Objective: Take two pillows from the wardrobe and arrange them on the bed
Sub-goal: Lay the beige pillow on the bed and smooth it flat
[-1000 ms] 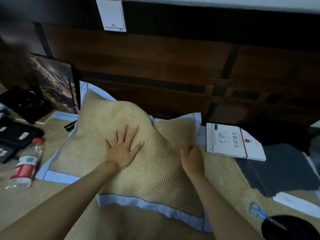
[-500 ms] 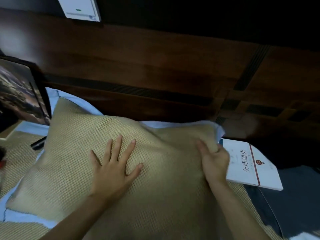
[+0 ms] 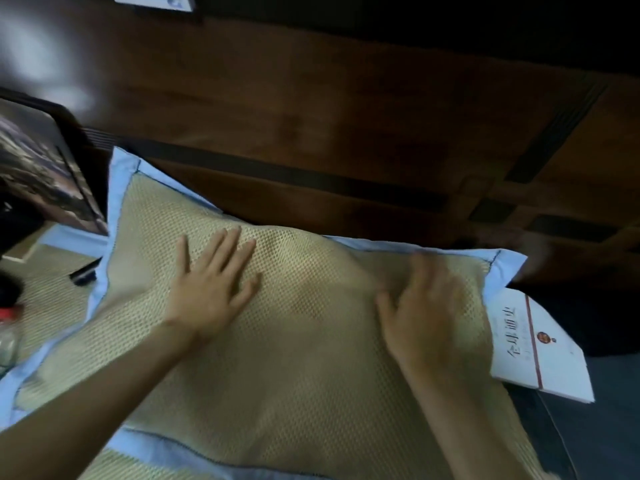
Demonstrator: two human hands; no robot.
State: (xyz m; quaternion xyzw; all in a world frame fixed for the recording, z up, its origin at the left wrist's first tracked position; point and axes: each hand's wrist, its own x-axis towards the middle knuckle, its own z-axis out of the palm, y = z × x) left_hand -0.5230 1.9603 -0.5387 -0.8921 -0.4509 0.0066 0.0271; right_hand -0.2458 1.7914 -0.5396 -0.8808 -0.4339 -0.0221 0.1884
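A tan woven-mesh pillow with a pale blue fabric border [image 3: 294, 341] lies on the bed, its far edge close against the dark brown wooden headboard [image 3: 346, 133]. The left hand [image 3: 211, 289] rests flat on the pillow's upper left part, fingers spread and palm down, its grip released and grasping nothing. The right hand [image 3: 422, 313] lies palm down on the pillow's right part, blurred, fingers loosely extended; its grip looks released too, closed on nothing. Just right of the right hand, a white paperback book with a red line and dark characters [image 3: 540, 351] lies touching the pillow's right edge, partly on a dark grey cloth [image 3: 595, 427]. Left of the left hand, a black-framed dark picture [image 3: 41, 168] leans upright beside the pillow's far left corner. Further left, a clear plastic bottle with a red cap [image 3: 8, 327] lies on the tan woven bed mat [image 3: 52, 289], near a small black object [image 3: 85, 273] at the pillow's left border.
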